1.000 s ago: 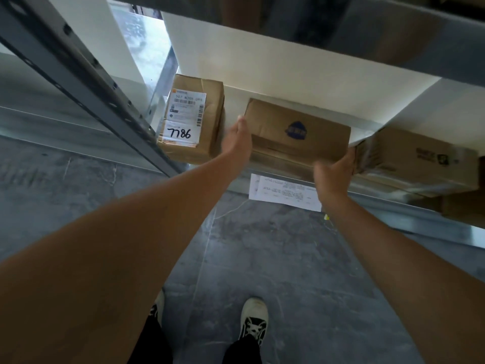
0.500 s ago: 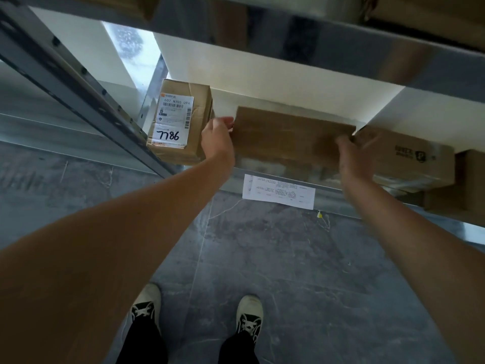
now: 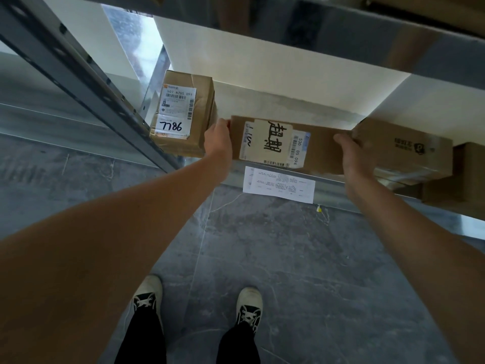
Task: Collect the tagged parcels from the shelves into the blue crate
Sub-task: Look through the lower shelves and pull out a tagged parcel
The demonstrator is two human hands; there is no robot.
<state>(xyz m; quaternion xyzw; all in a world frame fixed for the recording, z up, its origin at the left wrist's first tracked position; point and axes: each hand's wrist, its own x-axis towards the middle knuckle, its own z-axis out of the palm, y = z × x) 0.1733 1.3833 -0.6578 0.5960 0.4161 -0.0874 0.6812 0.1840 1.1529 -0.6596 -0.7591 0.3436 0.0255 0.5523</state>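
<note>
A flat brown cardboard parcel (image 3: 322, 145) lies across the low shelf, its face with a white shipping label and black handwritten characters turned up toward me. My left hand (image 3: 217, 141) grips its left end and my right hand (image 3: 353, 153) grips its right end. To the left stands another brown parcel (image 3: 202, 114) with a barcode label and the handwritten number 7786, untouched. The blue crate is not in view.
A taped cardboard box (image 3: 409, 151) sits right of the held parcel, with another box (image 3: 467, 174) beyond it. A white paper tag (image 3: 279, 187) hangs on the shelf's front edge. A grey slotted upright (image 3: 78, 82) slants at left. An upper shelf beam (image 3: 341, 30) crosses overhead. My shoes stand on grey floor.
The parcel between my hands has been rolled over: a logo face showed first, then a plain face, now the labelled face. Both hands shifted to its ends.
</note>
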